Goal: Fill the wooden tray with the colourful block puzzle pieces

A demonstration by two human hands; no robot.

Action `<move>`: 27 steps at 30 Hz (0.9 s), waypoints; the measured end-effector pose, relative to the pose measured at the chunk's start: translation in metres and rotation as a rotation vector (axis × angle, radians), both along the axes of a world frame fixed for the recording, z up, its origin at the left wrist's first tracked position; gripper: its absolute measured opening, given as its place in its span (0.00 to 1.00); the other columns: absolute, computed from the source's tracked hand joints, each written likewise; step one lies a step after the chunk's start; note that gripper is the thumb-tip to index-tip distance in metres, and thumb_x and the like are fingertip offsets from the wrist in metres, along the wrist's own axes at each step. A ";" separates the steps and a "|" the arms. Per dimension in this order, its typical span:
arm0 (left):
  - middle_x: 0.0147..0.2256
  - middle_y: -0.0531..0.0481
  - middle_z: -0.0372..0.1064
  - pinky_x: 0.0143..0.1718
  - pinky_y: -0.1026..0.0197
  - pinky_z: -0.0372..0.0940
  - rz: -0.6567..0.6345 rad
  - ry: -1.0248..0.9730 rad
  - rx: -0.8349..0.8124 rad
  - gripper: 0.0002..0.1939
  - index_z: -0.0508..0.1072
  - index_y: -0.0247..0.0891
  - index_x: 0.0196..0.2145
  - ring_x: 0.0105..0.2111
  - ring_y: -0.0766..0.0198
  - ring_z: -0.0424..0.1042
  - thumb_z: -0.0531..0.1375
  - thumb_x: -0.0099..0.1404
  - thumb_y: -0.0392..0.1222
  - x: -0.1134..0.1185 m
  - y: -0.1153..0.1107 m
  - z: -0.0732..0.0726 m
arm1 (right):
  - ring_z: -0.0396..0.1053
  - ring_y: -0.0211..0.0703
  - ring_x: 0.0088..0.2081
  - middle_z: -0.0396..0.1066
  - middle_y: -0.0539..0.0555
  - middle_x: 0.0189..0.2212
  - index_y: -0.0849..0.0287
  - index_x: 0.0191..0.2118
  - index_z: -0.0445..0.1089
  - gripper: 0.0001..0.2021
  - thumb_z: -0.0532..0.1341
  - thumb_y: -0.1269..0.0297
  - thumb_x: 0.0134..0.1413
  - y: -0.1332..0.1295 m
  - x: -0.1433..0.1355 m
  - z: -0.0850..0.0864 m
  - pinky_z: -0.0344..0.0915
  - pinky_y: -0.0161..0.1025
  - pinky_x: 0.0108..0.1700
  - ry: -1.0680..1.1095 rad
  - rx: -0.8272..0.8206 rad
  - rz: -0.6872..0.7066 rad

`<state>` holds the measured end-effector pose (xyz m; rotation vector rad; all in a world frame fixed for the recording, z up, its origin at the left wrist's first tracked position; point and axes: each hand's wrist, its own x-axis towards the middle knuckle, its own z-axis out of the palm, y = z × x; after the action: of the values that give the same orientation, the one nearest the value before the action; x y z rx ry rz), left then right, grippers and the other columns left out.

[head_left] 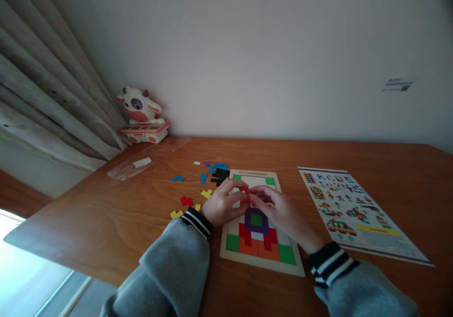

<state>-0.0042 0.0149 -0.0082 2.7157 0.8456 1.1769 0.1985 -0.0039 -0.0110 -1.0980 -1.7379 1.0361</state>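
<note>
A wooden puzzle board lies on the table, filled in part with green, white, orange, red and purple pieces. Over its upper half, my left hand and my right hand meet, fingertips pinched on a small red piece. Both hands hide part of the board beneath. A purple piece surrounds a green square just below my fingers. Black pieces lie against the board's upper left edge. Yellow pieces and a red piece rest left of my left hand.
Blue pieces are scattered beyond my left hand. On the right lies a printed pattern sheet. A cow toy stands at the back left, near a clear plastic bag. The table's left edge borders a bright area.
</note>
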 end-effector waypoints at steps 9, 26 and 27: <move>0.54 0.42 0.68 0.58 0.50 0.65 -0.013 0.196 -0.106 0.12 0.72 0.40 0.50 0.54 0.56 0.67 0.55 0.71 0.40 -0.004 0.003 -0.003 | 0.77 0.50 0.41 0.79 0.57 0.42 0.55 0.43 0.76 0.13 0.56 0.57 0.63 0.018 0.035 -0.004 0.71 0.47 0.44 -0.251 0.163 -0.262; 0.49 0.43 0.72 0.54 0.55 0.67 -0.025 0.289 -0.224 0.14 0.76 0.39 0.48 0.49 0.57 0.71 0.55 0.72 0.44 -0.005 0.006 -0.012 | 0.73 0.46 0.41 0.74 0.55 0.40 0.55 0.40 0.77 0.10 0.57 0.62 0.62 0.028 0.041 -0.028 0.68 0.43 0.44 -0.497 0.231 -0.182; 0.49 0.43 0.72 0.53 0.55 0.67 -0.028 0.285 -0.224 0.13 0.76 0.39 0.48 0.49 0.57 0.71 0.55 0.72 0.44 -0.005 0.006 -0.012 | 0.73 0.47 0.41 0.74 0.55 0.40 0.55 0.40 0.77 0.10 0.57 0.62 0.62 0.027 0.041 -0.027 0.67 0.43 0.44 -0.503 0.230 -0.172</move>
<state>-0.0087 0.0212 -0.0201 2.7319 0.9029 0.6514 0.2395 0.0234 -0.0380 -1.4081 -2.0437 0.4583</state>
